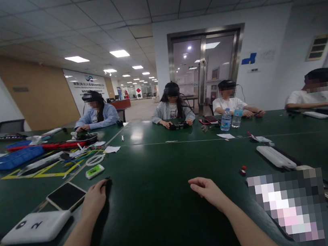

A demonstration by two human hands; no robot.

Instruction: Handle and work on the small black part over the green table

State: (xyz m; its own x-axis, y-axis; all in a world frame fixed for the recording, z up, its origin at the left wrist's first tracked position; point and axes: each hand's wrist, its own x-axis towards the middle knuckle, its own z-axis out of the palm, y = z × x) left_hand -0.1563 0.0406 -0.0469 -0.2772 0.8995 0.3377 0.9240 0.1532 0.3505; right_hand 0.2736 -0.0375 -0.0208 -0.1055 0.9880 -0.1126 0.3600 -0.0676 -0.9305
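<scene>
My left hand [95,194] is over the green table at the left, its fingertips closed on a small black object [108,180] whose kind I cannot make out. Beside that wrist lies a dark-screened phone or tablet [67,196] with a light frame. A white rounded device [38,227] with a "2" on it sits nearer to me. My right hand [207,190] is low over the table at centre right, fingers loosely bent, thumb slightly apart from the forefinger, and nothing visible in it. A small red and black item [243,170] lies to its right.
At the left are a blue tray [17,158], a coiled white cable [95,160] and a green-and-white box [94,172]. Water bottles [226,120] stand across the table, where several people sit. A white device [276,157] and a blurred-out item [285,207] lie at the right.
</scene>
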